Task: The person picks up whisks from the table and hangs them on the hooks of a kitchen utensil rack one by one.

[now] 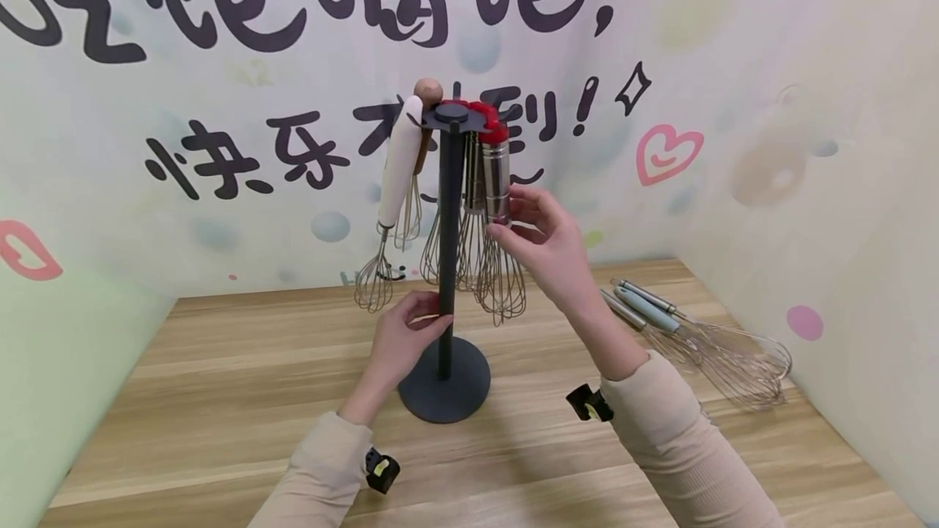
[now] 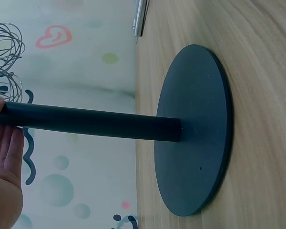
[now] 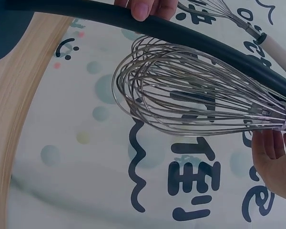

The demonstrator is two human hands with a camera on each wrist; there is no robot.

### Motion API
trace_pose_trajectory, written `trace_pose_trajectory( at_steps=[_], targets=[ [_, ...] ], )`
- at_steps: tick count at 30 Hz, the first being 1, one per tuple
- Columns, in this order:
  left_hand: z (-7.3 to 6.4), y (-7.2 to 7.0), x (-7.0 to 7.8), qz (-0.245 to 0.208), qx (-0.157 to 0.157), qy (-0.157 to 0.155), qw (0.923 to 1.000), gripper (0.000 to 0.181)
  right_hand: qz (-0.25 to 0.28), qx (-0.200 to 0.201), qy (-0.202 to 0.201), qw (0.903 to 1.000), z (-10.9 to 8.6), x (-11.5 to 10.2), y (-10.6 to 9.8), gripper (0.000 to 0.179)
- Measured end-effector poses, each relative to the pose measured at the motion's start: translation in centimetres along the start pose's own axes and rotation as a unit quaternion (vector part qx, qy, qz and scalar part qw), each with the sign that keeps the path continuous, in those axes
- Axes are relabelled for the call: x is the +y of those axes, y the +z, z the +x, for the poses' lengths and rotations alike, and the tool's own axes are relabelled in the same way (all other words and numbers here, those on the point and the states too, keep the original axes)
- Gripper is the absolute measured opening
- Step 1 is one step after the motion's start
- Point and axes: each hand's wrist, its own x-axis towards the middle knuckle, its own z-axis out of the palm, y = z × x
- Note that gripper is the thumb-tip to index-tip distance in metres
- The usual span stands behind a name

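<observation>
A dark rack (image 1: pixel 451 267) with a round base (image 2: pixel 195 133) stands on the wooden table (image 1: pixel 220 398). Several whisks hang from its top disc. My left hand (image 1: pixel 402 334) grips the rack's pole (image 2: pixel 90 121) low down. My right hand (image 1: pixel 546 243) pinches the steel handle of a red-capped whisk (image 1: pixel 495 178) hanging on the rack's right side; its wire head (image 3: pixel 200 90) shows close in the right wrist view. A white-handled whisk (image 1: pixel 396 178) and a wooden-handled one (image 1: pixel 425 96) hang on the left side.
Two or three loose whisks (image 1: pixel 697 332) lie on the table at the right, near the wall. Patterned walls with dark lettering close the table at the back and on both sides.
</observation>
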Motion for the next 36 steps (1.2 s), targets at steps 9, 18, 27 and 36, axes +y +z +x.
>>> trace_pose_trajectory(
  at_steps=[9, 18, 27, 36],
  targets=[
    [0.1, 0.3, -0.3, -0.006, 0.01, 0.003, 0.9999, 0.03, 0.0, 0.036, 0.026, 0.999, 0.1, 1.0, -1.7, 0.039],
    [0.1, 0.3, -0.5, 0.001, 0.02, -0.004, 0.9998, 0.029, -0.054, 0.08, 0.06, 0.9935, 0.3, 4.6, -5.4, 0.039],
    [0.0, 0.5, -0.3, 0.005, 0.031, -0.006, 0.9995, 0.03, -0.118, 0.109, 0.126, 0.9788, 0.0, 8.6, -9.1, 0.043],
    [-0.2, 0.7, -0.1, -0.014, 0.042, 0.006, 0.999, 0.032, -0.175, 0.117, 0.166, 0.9635, -1.0, 11.1, -12.0, 0.044]
  ],
)
